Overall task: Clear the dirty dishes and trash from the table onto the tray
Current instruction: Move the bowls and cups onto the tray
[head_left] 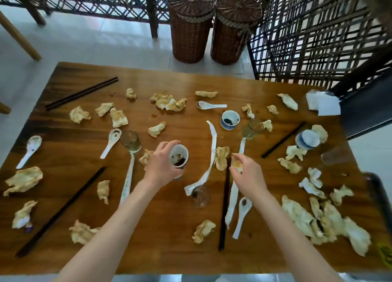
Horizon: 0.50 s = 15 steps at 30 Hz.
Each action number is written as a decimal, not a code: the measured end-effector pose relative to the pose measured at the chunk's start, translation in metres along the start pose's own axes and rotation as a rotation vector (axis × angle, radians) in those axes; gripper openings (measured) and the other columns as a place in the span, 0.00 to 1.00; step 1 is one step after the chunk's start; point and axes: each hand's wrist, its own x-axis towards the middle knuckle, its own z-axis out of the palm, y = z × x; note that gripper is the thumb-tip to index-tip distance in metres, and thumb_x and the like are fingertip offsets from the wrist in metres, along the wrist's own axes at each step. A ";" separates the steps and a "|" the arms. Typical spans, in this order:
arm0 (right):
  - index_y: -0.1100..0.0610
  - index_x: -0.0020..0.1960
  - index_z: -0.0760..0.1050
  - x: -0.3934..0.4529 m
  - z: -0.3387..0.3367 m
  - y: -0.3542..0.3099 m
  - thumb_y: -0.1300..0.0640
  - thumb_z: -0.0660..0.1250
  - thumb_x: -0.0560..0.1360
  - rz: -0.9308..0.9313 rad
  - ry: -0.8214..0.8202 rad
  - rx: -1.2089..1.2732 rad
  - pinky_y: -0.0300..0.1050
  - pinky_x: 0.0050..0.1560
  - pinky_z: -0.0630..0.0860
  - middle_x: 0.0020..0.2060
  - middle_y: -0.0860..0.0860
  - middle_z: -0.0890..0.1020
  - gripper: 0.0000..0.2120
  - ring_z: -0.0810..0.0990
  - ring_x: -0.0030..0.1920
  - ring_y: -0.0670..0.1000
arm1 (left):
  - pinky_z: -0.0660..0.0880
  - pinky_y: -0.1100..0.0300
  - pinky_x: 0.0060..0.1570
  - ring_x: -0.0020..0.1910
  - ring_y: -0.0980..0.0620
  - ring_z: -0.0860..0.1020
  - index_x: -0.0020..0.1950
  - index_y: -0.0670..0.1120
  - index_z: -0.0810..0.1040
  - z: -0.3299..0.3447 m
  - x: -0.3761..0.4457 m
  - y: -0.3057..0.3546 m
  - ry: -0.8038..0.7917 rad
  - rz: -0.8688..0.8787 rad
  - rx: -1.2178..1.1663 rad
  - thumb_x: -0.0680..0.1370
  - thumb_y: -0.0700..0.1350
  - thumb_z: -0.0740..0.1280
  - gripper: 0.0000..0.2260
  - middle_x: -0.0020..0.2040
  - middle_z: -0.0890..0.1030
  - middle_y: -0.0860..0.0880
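My left hand (162, 165) grips a small white cup (179, 157) with dark residue inside, held just above the wooden table (169, 250). My right hand (247, 172) pinches a crumpled stained napkin (236, 164) next to a black chopstick (224, 207). A dark tray (379, 188) sits at the table's right edge, with a heap of crumpled napkins (324, 220) lying on and beside it. Several white spoons, such as one (242, 213) below my right hand, glasses like one (131, 141), two other cups (230, 120) (307, 140) and chopstick wrappers (209, 160) are scattered about.
Crumpled napkins cover most of the table, left and right. More black chopsticks lie at the far left (81, 94) and near left (61, 211). Two wicker baskets (191, 25) stand beyond the far edge. A dark chair (364, 103) with white tissues (323, 103) stands at the far right.
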 end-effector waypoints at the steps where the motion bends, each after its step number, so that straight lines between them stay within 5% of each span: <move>1: 0.52 0.67 0.70 0.005 -0.002 0.005 0.55 0.65 0.76 -0.007 -0.010 0.004 0.41 0.57 0.71 0.62 0.48 0.76 0.19 0.73 0.62 0.49 | 0.65 0.63 0.51 0.55 0.54 0.70 0.66 0.54 0.71 0.003 -0.001 -0.002 0.008 -0.011 0.003 0.61 0.46 0.79 0.35 0.61 0.72 0.52; 15: 0.52 0.66 0.72 0.048 0.006 0.031 0.56 0.68 0.74 -0.065 -0.036 0.057 0.41 0.55 0.73 0.60 0.49 0.78 0.20 0.76 0.60 0.50 | 0.67 0.62 0.54 0.56 0.53 0.71 0.65 0.55 0.70 0.021 -0.018 -0.011 0.045 -0.067 -0.030 0.60 0.44 0.80 0.36 0.56 0.71 0.55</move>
